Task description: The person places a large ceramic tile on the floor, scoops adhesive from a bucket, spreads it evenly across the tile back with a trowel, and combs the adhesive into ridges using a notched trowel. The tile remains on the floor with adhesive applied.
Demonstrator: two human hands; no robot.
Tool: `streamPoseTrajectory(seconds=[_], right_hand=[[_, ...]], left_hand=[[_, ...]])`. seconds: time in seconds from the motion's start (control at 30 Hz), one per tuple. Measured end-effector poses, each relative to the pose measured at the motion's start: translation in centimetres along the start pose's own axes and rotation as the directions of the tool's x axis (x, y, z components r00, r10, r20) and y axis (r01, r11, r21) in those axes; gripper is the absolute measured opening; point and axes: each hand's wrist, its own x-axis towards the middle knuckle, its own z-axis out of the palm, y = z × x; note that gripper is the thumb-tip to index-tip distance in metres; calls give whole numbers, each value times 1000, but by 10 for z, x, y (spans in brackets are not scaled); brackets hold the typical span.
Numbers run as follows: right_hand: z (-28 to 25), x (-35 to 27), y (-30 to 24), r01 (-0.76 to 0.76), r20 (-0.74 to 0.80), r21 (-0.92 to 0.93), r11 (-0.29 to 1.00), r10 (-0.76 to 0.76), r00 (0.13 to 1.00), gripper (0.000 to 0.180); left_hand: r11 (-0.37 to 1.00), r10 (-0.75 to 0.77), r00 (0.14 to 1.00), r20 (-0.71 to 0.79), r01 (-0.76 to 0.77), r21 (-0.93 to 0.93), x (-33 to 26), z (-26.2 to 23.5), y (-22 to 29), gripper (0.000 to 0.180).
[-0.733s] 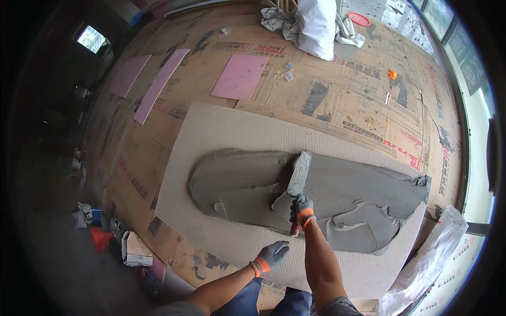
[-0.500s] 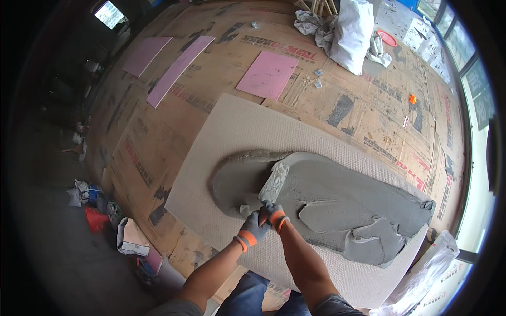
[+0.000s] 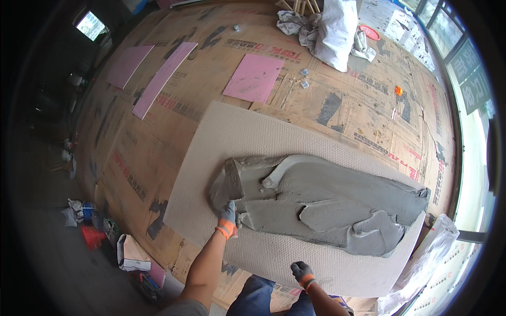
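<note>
Gripping a flat-bladed, mortar-coated trowel (image 3: 233, 181) in the left hand (image 3: 227, 215), gloved dark grey with an orange cuff. Holding its blade at the left end of thick, wet grey mortar (image 3: 327, 192), spread across a pale, dimpled rectangular panel (image 3: 211, 137). Keeping the matching-gloved right hand (image 3: 301, 270) above the panel's near edge, apart from the mortar; impossible to tell whether open or closed.

Daylight enters through the right-hand windows (image 3: 441, 25); the left side is dim. The small upper-left opening (image 3: 90, 26) is bright. Fisheye distortion bends outer edges; black vignetting surrounds the view.
</note>
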Motion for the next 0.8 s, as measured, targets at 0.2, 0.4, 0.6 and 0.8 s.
streamPoseTrajectory(seconds=[0.2,0.4,0.6,0.8], right_hand=[[-68,-103,107,-484,-144,-89,870,470,871,43],[-109,-148,156,-355,-178,-135,925,330,927,41],[-145,-187,280,-421,-219,288,860,488,845,45],[-135,-199,310,-409,-208,-371,834,354,912,61]], left_hand=[[982,-135,976,170,108,157,-7,160,-16,51],[844,-3,958,285,-151,515,-60,346,-88,64],[51,-77,835,545,-543,838,-136,460,-131,59],[-204,250,831,497,-457,866,-56,385,-40,51]])
